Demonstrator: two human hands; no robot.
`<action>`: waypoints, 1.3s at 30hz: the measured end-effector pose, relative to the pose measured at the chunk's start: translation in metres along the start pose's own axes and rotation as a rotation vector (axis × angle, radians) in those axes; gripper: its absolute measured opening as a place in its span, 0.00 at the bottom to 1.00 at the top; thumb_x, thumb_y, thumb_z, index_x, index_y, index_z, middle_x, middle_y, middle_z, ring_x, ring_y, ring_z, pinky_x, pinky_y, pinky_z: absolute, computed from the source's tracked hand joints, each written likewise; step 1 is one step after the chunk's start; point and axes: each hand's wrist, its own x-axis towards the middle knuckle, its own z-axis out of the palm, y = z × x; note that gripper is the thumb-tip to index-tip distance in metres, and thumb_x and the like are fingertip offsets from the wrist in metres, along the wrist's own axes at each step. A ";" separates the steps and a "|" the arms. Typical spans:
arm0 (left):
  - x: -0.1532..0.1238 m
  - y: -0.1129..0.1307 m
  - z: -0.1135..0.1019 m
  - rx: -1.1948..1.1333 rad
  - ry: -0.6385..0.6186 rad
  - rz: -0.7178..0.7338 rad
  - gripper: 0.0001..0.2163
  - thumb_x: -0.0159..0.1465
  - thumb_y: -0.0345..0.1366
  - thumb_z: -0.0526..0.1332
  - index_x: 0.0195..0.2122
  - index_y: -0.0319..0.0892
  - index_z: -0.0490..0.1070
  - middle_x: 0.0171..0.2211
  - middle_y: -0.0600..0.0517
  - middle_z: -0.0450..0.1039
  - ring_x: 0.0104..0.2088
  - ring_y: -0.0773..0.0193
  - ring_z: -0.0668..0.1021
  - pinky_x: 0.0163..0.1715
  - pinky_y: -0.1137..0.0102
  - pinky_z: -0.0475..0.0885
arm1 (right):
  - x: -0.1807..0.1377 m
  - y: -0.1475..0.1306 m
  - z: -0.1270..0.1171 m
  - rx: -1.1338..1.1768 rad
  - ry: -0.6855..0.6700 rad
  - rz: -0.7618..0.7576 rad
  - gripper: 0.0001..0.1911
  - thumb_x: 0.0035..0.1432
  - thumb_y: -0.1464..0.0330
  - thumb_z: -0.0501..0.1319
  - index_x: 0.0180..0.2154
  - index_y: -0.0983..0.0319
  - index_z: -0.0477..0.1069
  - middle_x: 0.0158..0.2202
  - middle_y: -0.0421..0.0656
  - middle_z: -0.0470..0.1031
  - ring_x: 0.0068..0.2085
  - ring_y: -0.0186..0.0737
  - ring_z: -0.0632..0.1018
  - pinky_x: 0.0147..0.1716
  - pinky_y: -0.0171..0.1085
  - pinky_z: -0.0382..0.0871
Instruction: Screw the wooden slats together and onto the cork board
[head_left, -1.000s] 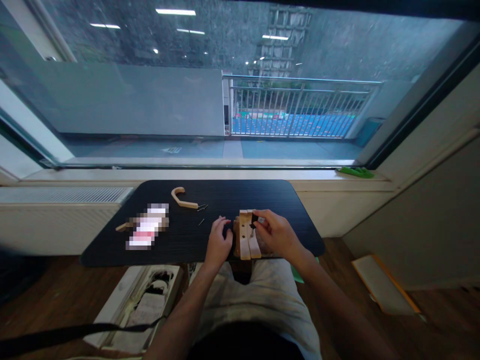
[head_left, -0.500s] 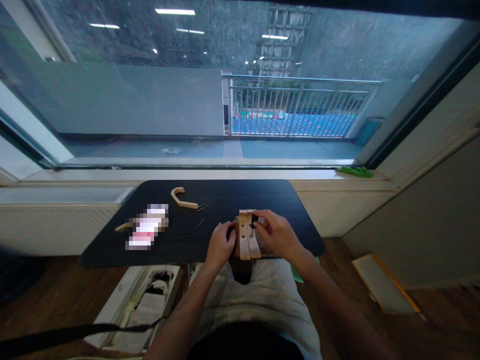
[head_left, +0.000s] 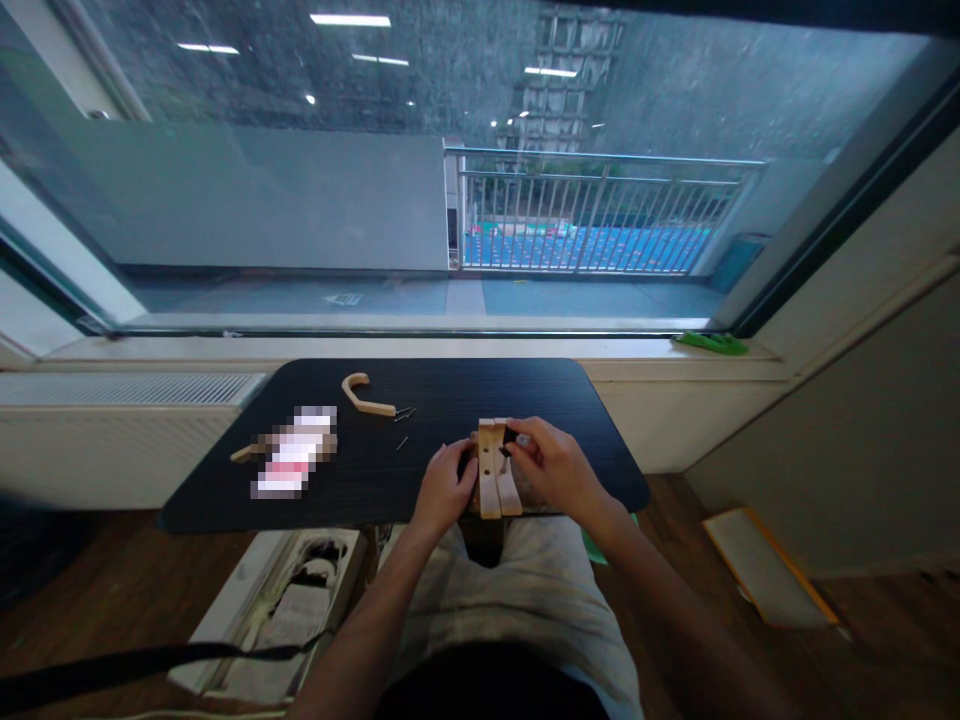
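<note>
A pale wooden assembly (head_left: 491, 480) of upright slats stands at the near edge of the black table (head_left: 450, 395). My left hand (head_left: 442, 488) is curled against its left side, gripping it. My right hand (head_left: 551, 468) pinches a small dark tool (head_left: 510, 440) at the top of the slats. The tool's tip is hidden by my fingers.
A curved wooden hook piece (head_left: 365, 395) and a few small screws (head_left: 405, 415) lie at the table's middle back. A pixelated sheet (head_left: 294, 452) with a wooden strip lies at the left. An open box (head_left: 281, 610) sits on the floor below. A green object (head_left: 712, 343) rests on the windowsill.
My left hand moved right from the table top and closed on the left side of the wooden assembly. My right hand stayed on the dark tool.
</note>
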 end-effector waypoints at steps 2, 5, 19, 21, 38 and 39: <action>0.000 0.000 0.000 0.001 0.006 -0.005 0.13 0.64 0.36 0.55 0.48 0.41 0.71 0.46 0.44 0.76 0.49 0.54 0.76 0.57 0.53 0.65 | 0.000 0.002 0.001 -0.005 0.002 -0.009 0.13 0.62 0.68 0.58 0.49 0.58 0.70 0.34 0.42 0.75 0.30 0.35 0.74 0.28 0.33 0.63; -0.001 -0.001 0.000 0.000 0.022 -0.002 0.13 0.63 0.36 0.55 0.48 0.42 0.71 0.46 0.45 0.76 0.49 0.55 0.76 0.56 0.54 0.66 | 0.001 0.005 0.003 -0.017 0.010 -0.030 0.13 0.62 0.67 0.58 0.49 0.58 0.70 0.35 0.42 0.74 0.30 0.34 0.73 0.29 0.33 0.64; 0.000 -0.004 0.001 -0.010 0.004 -0.031 0.15 0.63 0.36 0.55 0.50 0.40 0.70 0.49 0.43 0.76 0.51 0.53 0.75 0.56 0.53 0.66 | 0.004 0.007 0.009 -0.023 0.030 -0.034 0.13 0.62 0.67 0.59 0.49 0.59 0.70 0.35 0.42 0.73 0.29 0.34 0.73 0.30 0.34 0.65; 0.000 -0.004 0.001 -0.012 -0.001 -0.026 0.15 0.64 0.36 0.55 0.50 0.40 0.70 0.49 0.43 0.76 0.51 0.54 0.75 0.56 0.54 0.66 | 0.004 0.006 0.009 -0.042 0.034 -0.023 0.13 0.61 0.67 0.60 0.48 0.59 0.70 0.35 0.42 0.73 0.29 0.34 0.72 0.31 0.35 0.65; 0.000 -0.001 -0.001 -0.026 0.006 -0.021 0.14 0.64 0.37 0.56 0.48 0.41 0.71 0.48 0.44 0.76 0.49 0.53 0.76 0.54 0.54 0.68 | 0.001 0.001 0.004 0.057 0.031 -0.011 0.13 0.62 0.70 0.56 0.48 0.59 0.71 0.30 0.41 0.76 0.28 0.35 0.76 0.29 0.33 0.68; 0.000 -0.002 -0.001 -0.026 0.010 -0.020 0.14 0.63 0.37 0.56 0.48 0.42 0.71 0.47 0.44 0.76 0.49 0.53 0.76 0.54 0.54 0.67 | 0.001 0.001 0.004 0.054 0.030 -0.011 0.13 0.62 0.70 0.56 0.48 0.59 0.71 0.31 0.41 0.76 0.29 0.35 0.76 0.29 0.33 0.67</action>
